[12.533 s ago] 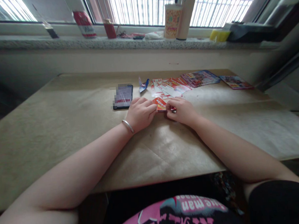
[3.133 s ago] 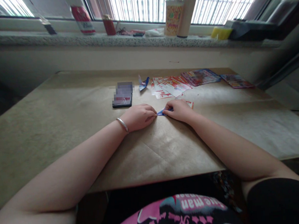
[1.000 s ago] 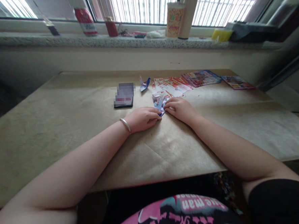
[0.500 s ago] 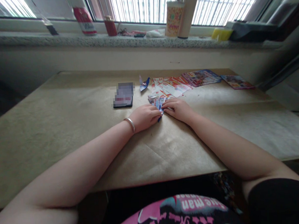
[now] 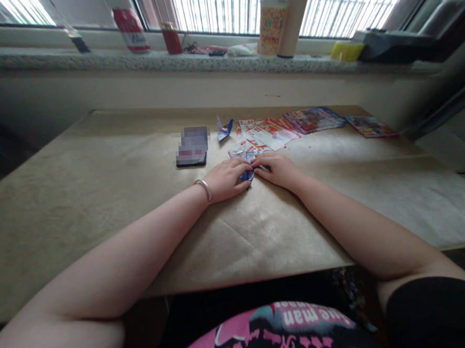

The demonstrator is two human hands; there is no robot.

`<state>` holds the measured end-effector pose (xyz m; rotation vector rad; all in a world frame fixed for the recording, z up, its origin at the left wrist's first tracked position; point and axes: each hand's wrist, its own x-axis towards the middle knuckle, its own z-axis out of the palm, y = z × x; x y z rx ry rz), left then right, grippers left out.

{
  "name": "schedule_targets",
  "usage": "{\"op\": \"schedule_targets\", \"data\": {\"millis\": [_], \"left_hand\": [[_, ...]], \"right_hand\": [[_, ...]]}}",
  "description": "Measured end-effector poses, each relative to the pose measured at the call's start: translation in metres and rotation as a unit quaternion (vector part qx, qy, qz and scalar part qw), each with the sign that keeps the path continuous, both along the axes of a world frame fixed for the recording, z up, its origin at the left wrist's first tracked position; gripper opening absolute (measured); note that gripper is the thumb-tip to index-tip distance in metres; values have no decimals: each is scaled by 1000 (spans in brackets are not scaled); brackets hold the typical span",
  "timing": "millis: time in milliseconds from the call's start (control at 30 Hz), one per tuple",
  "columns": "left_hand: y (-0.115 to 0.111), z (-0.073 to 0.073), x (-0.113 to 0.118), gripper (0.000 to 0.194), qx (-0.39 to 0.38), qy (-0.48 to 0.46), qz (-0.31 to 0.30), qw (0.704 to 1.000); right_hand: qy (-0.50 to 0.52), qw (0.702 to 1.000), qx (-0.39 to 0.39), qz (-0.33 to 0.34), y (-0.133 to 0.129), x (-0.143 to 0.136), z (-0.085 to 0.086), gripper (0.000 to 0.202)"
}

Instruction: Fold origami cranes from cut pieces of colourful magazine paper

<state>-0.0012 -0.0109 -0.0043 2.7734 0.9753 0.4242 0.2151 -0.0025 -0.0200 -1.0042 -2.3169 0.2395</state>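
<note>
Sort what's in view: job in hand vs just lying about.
Job, likely:
blue patterned paper at left hand and right hand
fanned printed sheets
folded blue paper piece

Lying about, seemingly:
phone
red-and-white can
patterned cup

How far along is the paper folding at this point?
Looks done: one blue folded paper figure sits beyond the hands, beside the phone. In hand: the left hand and right hand have their fingers on a small blue printed paper. Left: that piece seems unfinished, though its folds are partly hidden. The red-and-white flyers behind lie flat, apparently unfolded.
</note>
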Motion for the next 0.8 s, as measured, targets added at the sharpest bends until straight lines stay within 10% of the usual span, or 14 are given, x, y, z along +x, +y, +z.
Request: {"op": "schedule_targets", "data": {"millis": [800], "left_hand": [[-1,2,-1,51,11,43,34,998]], "right_hand": [[-122,991,38,45,-22,6,17,29]]}}
